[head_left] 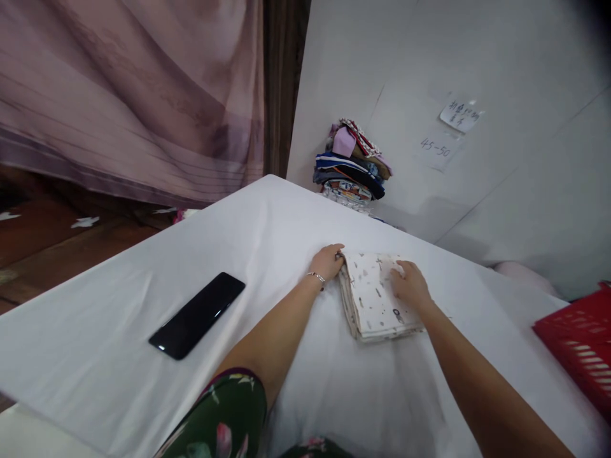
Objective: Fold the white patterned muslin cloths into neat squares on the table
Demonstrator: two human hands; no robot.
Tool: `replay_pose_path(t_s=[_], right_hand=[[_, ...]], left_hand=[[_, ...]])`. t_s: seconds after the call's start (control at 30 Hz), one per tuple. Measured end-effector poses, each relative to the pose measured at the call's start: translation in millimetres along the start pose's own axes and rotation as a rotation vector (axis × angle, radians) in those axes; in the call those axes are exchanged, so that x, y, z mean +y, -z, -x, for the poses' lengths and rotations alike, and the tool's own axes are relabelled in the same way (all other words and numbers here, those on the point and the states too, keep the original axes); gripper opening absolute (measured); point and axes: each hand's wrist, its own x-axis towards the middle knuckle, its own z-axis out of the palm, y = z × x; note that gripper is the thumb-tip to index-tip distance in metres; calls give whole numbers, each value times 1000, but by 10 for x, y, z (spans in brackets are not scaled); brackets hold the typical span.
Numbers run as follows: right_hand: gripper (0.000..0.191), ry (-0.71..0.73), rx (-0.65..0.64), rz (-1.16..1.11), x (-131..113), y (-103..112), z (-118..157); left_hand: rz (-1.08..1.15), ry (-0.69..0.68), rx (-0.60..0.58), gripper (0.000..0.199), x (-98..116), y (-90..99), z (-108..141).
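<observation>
A folded white cloth with small brown and grey prints (375,296) lies on the white-covered table (267,235), several layers thick. At its far left corner my left hand (328,261) pinches the edge, fingertips on the fold, a thin bracelet at the wrist. My right hand (410,284) rests over the cloth's right part, its fingers bent and touching the top layer; whether they grip any fabric cannot be made out.
A black phone (198,316) lies on the table to the left. Folded clothes (351,162) are stacked beyond the far edge by the wall. A red basket (580,343) stands at right, a pink curtain (143,95) hangs at back left.
</observation>
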Motion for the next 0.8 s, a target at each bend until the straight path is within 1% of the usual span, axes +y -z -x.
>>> replay_pose_path(t_s=[0.07, 0.1, 0.13, 0.2, 0.27, 0.3, 0.43, 0.53, 0.6, 0.67, 0.73, 0.77, 0.8], right_hand=[[49, -102, -43, 165, 311, 11, -6], [53, -175, -100, 203, 440, 8, 2], [57, -242, -157, 210, 544, -2, 16], [63, -335, -250, 181, 674, -34, 50], [65, -356, -273, 151, 720, -70, 78], [66, -353, -270, 144, 724, -85, 87], [67, -336, -253, 116, 738, -104, 59], [68, -337, -250, 64, 773, -57, 9], [66, -311, -189, 37, 757, 8, 26], [60, -229, -56, -10, 666, 84, 141], [51, -76, 64, -131, 496, 148, 368], [46, 22, 74, -227, 391, 170, 513], [41, 147, 46, -306, 282, 184, 666]], left_hand=[[-10, -71, -4, 33, -17, -9, -18], [-16, -88, 5, 32, -32, -9, -31], [-22, -82, 23, 32, -49, -6, -46], [-40, -21, 64, 32, -89, 10, -70], [-61, 34, 78, 32, -122, 31, -80], [-67, 38, 69, 32, -133, 39, -79], [-49, -46, 16, 31, -127, 50, -62], [-16, -51, 10, 36, -92, 48, -69], [-1, -58, -4, 34, -70, 48, -82], [10, -73, -24, 30, -54, 42, -94], [20, -71, -33, 32, -45, 25, -96], [22, -68, -38, 34, -44, 13, -92], [21, -70, -45, 36, -44, -2, -85]])
